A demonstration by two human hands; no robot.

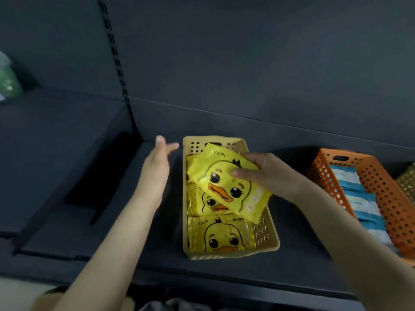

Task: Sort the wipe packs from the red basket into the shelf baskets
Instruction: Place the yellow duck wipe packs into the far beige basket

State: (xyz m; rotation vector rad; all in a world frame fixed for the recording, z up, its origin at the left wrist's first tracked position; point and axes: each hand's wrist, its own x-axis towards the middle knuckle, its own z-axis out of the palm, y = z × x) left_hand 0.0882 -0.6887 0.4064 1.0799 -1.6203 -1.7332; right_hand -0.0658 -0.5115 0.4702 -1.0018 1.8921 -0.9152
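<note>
Over the yellow basket, right hand gripping a duck pack, left hand blurred, released, orange basket cropped.

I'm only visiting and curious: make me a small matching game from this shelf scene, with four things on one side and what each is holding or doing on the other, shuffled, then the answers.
Things:
1. right hand
2. left hand
3. yellow basket
4. orange basket

States:
a. contains blue and white packs
b. open, holding nothing, just left of the yellow basket
c. grips a duck pack over the yellow basket
d. has duck-print packs lying in it

Pairs: 1-c, 2-b, 3-d, 4-a.
</note>
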